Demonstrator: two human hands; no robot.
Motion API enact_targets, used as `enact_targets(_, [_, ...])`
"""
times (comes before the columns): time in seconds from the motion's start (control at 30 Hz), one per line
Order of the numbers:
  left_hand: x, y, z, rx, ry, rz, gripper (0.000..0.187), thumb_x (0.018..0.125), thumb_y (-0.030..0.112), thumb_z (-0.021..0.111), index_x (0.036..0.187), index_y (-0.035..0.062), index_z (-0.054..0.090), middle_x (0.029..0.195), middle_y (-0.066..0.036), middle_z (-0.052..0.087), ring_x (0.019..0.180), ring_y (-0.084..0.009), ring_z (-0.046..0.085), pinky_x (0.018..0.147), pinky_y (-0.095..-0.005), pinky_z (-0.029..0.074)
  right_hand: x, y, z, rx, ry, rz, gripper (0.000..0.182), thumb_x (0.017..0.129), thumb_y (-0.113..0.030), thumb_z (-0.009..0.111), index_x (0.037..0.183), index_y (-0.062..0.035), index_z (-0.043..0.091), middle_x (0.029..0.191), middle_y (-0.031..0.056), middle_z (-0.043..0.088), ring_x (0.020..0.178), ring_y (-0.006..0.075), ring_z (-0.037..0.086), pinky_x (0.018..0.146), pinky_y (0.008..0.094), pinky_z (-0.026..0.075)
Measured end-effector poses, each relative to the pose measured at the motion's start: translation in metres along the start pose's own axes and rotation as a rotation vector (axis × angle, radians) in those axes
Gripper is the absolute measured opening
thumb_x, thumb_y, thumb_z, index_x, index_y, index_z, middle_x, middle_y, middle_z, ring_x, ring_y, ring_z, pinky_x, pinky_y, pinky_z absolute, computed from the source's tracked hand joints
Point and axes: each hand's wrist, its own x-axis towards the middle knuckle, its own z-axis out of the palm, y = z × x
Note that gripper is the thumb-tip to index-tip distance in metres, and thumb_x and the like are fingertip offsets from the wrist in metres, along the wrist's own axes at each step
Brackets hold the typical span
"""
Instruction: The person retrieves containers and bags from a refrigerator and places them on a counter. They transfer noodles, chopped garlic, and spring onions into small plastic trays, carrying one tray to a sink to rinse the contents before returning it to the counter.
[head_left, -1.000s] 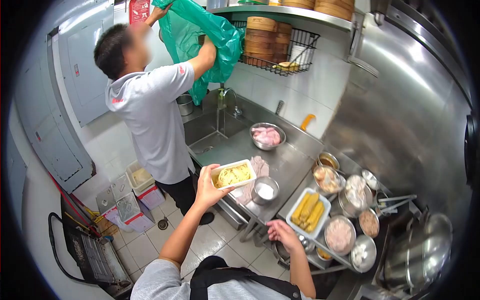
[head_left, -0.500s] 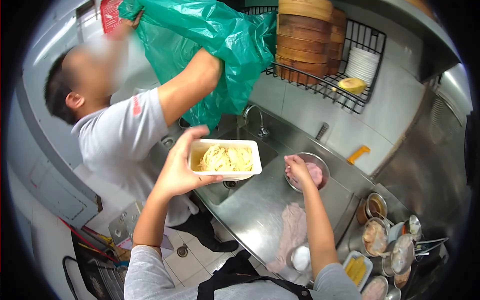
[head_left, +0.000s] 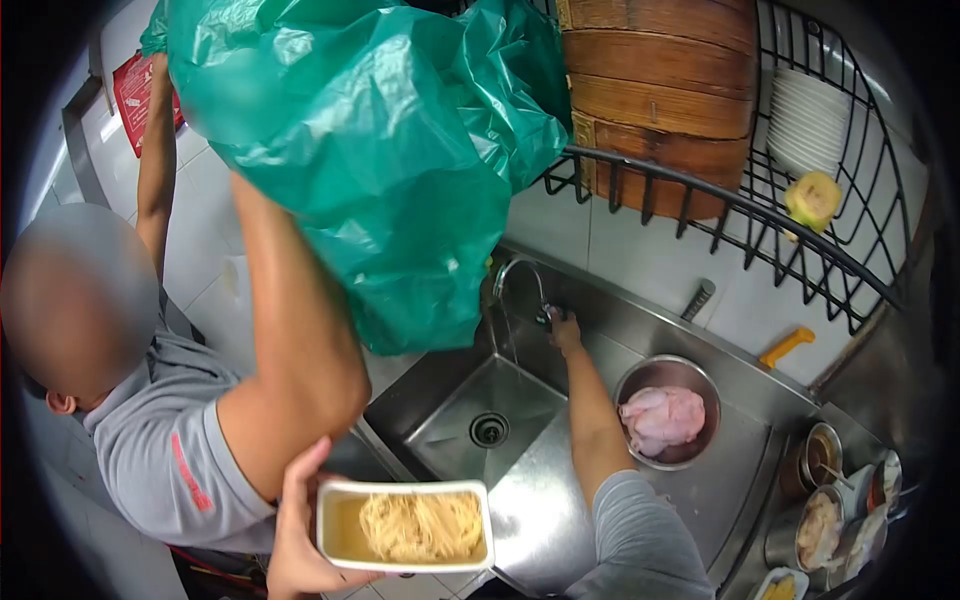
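Observation:
My left hand (head_left: 297, 545) grips the left end of a white rectangular tub (head_left: 487, 520), its thumb along the side. Yellowish noodles (head_left: 425, 527) sit in a mound inside the tub. At the back of the sink, my right hand (head_left: 564, 330) is closed on the tap handle (head_left: 546, 316), its fingers partly hidden. The curved metal tap (head_left: 505, 268) stands just left of that hand, and a thin stream seems to fall from its spout. To the right of my forearm, a steel bowl (head_left: 715, 420) holds raw, pale pink poultry (head_left: 662, 418).
A co-worker (head_left: 170, 430) at the left holds up a large green plastic bag (head_left: 390, 170) over the sink (head_left: 425, 440). Bamboo steamers (head_left: 660, 110) and stacked white plates (head_left: 808, 125) fill the black wire rack (head_left: 690, 180). An orange-handled tool (head_left: 787, 346) leans at the wall.
My right hand has left the bowl of poultry and reached the tap handle. The tub has moved lower and left in view. My view has shifted closer to the sink and rack.

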Motion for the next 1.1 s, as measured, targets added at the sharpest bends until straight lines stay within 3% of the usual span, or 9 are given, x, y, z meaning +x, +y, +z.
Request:
enact_targets(0.03, [-0.005,-0.009,0.000,-0.007,-0.011,-0.033,0.118,0.046,0.013,0.090,0.138,0.0004,0.017,0.094,-0.010,0.054,0.091,-0.0167,0.056,0.085,-0.0295,0.040,0.010,0.007,0.010,0.122,0.002,-0.004,0.068,0.085,-0.037,0.060,0.136,-0.0023,0.029,0.104,0.0186,0.057,0.066,0.0210,0.062,0.053,0.0349,0.052])
enact_targets(0.27, [-0.012,-0.052,0.010,0.031,0.055,-0.263,0.119,0.041,0.010,0.091,0.137,0.0013,0.021,0.092,-0.006,0.051,0.087,-0.0151,0.052,0.080,-0.0276,0.041,-0.019,-0.013,-0.004,-0.738,0.044,-0.483,0.045,0.079,-0.019,0.064,0.118,-0.0115,0.044,0.120,0.0192,0.048,0.108,0.0342,0.050,0.088,0.0448,0.045])
enact_targets(0.4, [-0.004,-0.091,0.028,0.219,0.024,-0.169,0.106,0.045,0.015,0.090,0.132,0.0017,0.031,0.089,-0.009,0.058,0.085,-0.0180,0.059,0.078,-0.0290,0.047,-0.053,-0.022,-0.013,-1.025,0.123,-0.566,0.054,0.077,-0.008,0.059,0.127,-0.0132,0.039,0.122,0.0182,0.045,0.107,0.0324,0.049,0.087,0.0418,0.046])
enact_targets(0.47, [0.008,-0.118,0.046,0.309,0.046,-0.138,0.097,0.048,0.025,0.088,0.127,0.0000,0.039,0.101,-0.014,0.056,0.095,-0.0257,0.057,0.084,-0.0358,0.046,-0.091,-0.033,-0.012,-0.902,0.297,-0.502,0.066,0.077,-0.009,0.061,0.135,-0.0084,0.030,0.129,0.0209,0.037,0.112,0.0353,0.044,0.089,0.0422,0.044])
enact_targets(0.57, [0.036,-0.179,0.080,0.397,0.068,-0.182,0.087,0.049,0.033,0.086,0.119,-0.0012,0.046,0.107,-0.019,0.052,0.100,-0.0338,0.054,0.088,-0.0414,0.044,-0.175,-0.056,-0.036,-0.583,0.278,-0.472,0.077,0.076,-0.011,0.064,0.139,-0.0034,0.020,0.132,0.0250,0.031,0.116,0.0384,0.039,0.092,0.0416,0.042])
enact_targets(0.7, [0.093,-0.270,0.135,0.423,0.258,-0.078,0.077,0.048,0.029,0.087,0.110,-0.0006,0.051,0.103,-0.019,0.053,0.095,-0.0335,0.054,0.085,-0.0410,0.044,-0.279,-0.050,-0.073,-0.401,0.321,-0.539,0.079,0.075,-0.012,0.066,0.139,-0.0026,0.020,0.129,0.0267,0.030,0.117,0.0401,0.039,0.093,0.0415,0.042])
enact_targets(0.77, [0.124,-0.319,0.160,0.485,0.365,-0.015,0.076,0.049,0.024,0.086,0.110,-0.0014,0.048,0.104,-0.020,0.050,0.099,-0.0354,0.049,0.086,-0.0421,0.042,-0.339,-0.055,-0.097,-0.163,0.131,-0.491,0.078,0.076,-0.011,0.065,0.139,-0.0012,0.021,0.127,0.0258,0.032,0.114,0.0399,0.042,0.093,0.0405,0.042])
enact_targets(0.9, [0.169,-0.346,0.195,0.397,0.521,-0.078,0.075,0.054,0.018,0.084,0.113,-0.0036,0.043,0.107,-0.022,0.044,0.103,-0.0382,0.045,0.089,-0.0438,0.039,-0.433,-0.048,-0.146,-0.229,0.051,-0.537,0.076,0.076,-0.011,0.065,0.138,-0.0003,0.022,0.125,0.0250,0.033,0.108,0.0382,0.046,0.092,0.0397,0.043])
enact_targets(1.1, [0.198,-0.368,0.214,0.347,0.680,-0.185,0.074,0.055,0.017,0.084,0.113,-0.0034,0.042,0.109,-0.021,0.041,0.102,-0.0379,0.046,0.088,-0.0446,0.041,-0.530,-0.010,-0.193,-0.250,0.112,-0.312,0.073,0.076,-0.009,0.066,0.136,0.0015,0.026,0.125,0.0226,0.035,0.104,0.0305,0.050,0.084,0.0349,0.047])
